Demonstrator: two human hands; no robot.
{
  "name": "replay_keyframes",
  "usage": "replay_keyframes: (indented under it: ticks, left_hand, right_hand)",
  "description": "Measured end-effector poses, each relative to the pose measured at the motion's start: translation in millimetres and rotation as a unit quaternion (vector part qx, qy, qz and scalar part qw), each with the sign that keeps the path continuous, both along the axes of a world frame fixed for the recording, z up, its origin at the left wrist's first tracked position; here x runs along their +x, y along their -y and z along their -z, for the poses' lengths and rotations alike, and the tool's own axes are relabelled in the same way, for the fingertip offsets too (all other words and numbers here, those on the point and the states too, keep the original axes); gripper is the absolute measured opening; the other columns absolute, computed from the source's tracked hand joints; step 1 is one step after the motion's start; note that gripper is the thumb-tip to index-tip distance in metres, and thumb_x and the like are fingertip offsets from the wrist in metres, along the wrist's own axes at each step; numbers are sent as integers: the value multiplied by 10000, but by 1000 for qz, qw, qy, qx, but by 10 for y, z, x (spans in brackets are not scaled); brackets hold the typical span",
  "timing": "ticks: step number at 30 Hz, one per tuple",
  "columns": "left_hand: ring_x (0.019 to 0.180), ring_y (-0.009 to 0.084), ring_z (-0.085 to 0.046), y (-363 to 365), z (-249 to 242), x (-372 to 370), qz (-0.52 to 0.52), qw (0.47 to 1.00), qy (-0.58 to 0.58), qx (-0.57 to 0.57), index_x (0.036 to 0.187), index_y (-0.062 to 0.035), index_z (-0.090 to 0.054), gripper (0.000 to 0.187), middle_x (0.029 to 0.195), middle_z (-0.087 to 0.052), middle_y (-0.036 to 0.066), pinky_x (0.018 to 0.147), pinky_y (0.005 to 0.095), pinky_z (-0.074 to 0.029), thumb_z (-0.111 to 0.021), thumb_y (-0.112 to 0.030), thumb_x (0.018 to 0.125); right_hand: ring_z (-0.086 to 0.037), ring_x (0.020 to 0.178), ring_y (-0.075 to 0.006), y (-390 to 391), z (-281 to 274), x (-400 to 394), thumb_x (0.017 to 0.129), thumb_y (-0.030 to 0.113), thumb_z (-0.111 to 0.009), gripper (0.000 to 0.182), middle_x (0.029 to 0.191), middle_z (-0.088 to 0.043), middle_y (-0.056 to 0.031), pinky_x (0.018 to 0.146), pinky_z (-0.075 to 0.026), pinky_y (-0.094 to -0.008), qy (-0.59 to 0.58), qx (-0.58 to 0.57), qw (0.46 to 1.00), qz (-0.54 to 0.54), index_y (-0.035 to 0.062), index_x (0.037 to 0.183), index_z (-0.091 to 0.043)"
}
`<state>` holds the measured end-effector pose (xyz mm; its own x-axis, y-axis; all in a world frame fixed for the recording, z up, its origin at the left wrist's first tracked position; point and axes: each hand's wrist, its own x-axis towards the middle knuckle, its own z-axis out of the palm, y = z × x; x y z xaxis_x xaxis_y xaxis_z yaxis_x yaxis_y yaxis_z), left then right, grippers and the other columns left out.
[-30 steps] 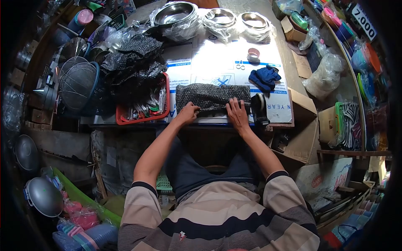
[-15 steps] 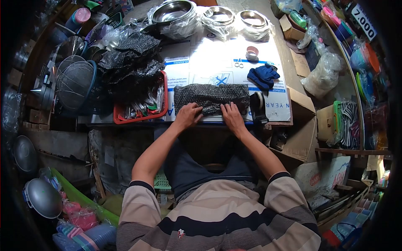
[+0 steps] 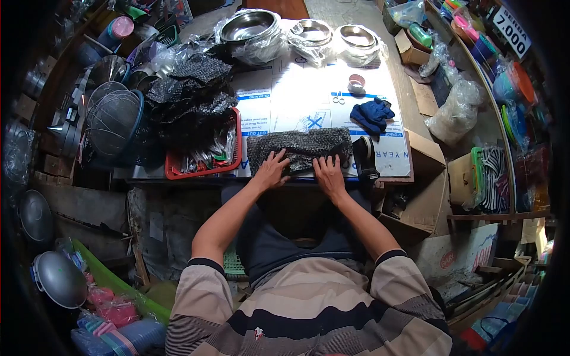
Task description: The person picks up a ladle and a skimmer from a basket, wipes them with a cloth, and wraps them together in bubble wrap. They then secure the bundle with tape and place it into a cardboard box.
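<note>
A folded sheet of black bubble wrap (image 3: 309, 140) lies crosswise at the table's near edge. My left hand (image 3: 272, 170) rests on its near left part, fingers spread and a little bent. Over the near right part, my right hand (image 3: 328, 175) presses down with its fingers stretched out. Both thumbs are hard to make out against the dark wrap. Just right of the wrap stands a black tape dispenser (image 3: 364, 160). Beyond it lies a dark blue cloth (image 3: 372, 115), with scissors (image 3: 338, 98) and a roll of tape (image 3: 357, 83) farther back.
On the left, a red basket (image 3: 238, 142) holds small packed items, with more black bubble wrap (image 3: 193, 95) heaped over it. Several metal bowls (image 3: 249, 26) in clear plastic line the back. A cardboard box (image 3: 424, 184) stands right of the table; sieves (image 3: 113, 118) are at far left.
The view has shifted slightly. Both hands have come a little toward my body on the bubble wrap, and a crease now shows across it between them.
</note>
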<state>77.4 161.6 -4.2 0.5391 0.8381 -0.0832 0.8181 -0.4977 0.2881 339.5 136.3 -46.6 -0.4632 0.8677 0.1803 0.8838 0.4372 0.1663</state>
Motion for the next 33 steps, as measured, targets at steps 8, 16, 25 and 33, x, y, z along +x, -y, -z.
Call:
replay_keyframes:
  ticks: [8,16,25,33]
  left_hand:
    - [1510,508,-409,78,359,-64,-45,996,34,-62,1388,-33,-591,531,1627,-418,305,1259,645,-314,-753,-335,983]
    - [1254,384,-607,147,-137,-24,-49,999,-14,-12,1284,-122,-728,370,1301,-634,132,1054,546,-527,-736,-354,996]
    - [1192,374,-693,-428,-181,-130,-49,981,-35,-186,1277,-122,-776,390,1236,-736,151,992,496,-557,-652,-412,1047]
    - [1173,357,-721,-743,-19,-252,-86,967,34,-237,1194,-196,-834,312,1210,-784,145,1019,506,-554,-701,-418,1019]
  right_hand:
    - [-478,1479,-431,19,85,114,1076,260,-451,513,1581,-538,-255,1231,-339,-497,120,-2,992,41,108,1556,-547]
    - [-507,1452,-422,33,10,214,1063,226,-454,479,1564,-553,-273,1245,-328,-479,80,-27,996,-5,68,1497,-581]
    - [-565,1354,-385,-162,-42,78,1011,177,-514,321,1191,-698,-192,1298,-290,-532,27,53,998,-11,-3,1215,-685]
    - [-517,1436,-369,-343,-85,61,1024,181,-515,353,1292,-680,-195,1294,-286,-558,-21,-36,999,-9,-12,1271,-678]
